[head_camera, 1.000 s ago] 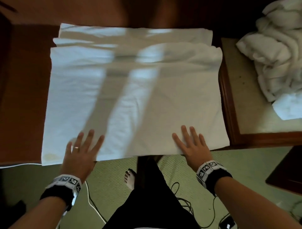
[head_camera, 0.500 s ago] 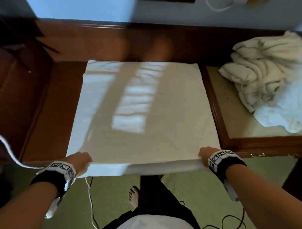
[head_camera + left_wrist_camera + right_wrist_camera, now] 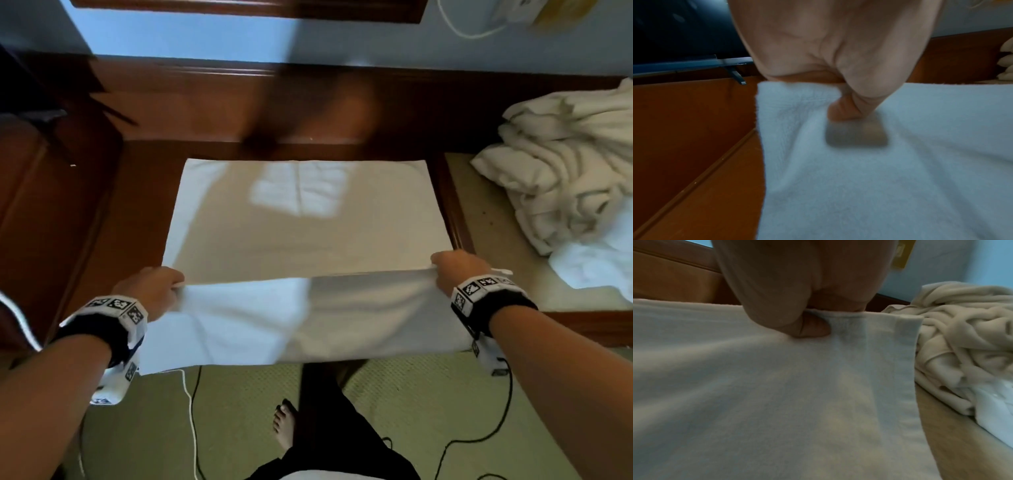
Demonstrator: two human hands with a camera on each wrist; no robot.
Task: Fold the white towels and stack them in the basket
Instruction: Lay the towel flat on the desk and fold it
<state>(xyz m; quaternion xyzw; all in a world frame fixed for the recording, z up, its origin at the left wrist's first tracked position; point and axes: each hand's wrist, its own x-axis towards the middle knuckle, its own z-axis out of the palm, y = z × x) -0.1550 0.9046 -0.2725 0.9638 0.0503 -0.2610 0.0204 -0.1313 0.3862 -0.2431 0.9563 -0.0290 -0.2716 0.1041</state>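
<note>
Dark reddish-brown wooden desk fills the middle, glossy, with a raised wooden back panel along its far edge. Pale blue wall above it, a wooden frame edge at the top. White cable loops down the wall at upper right. Right of the desk, a lower surface with a beige inset top inside a wooden border. Floor is green textured carpet; a white cable and a black cable trail across it. Left wrist view shows a dark screen on a thin stand at the desk's far left. Light is dim and bluish.
</note>
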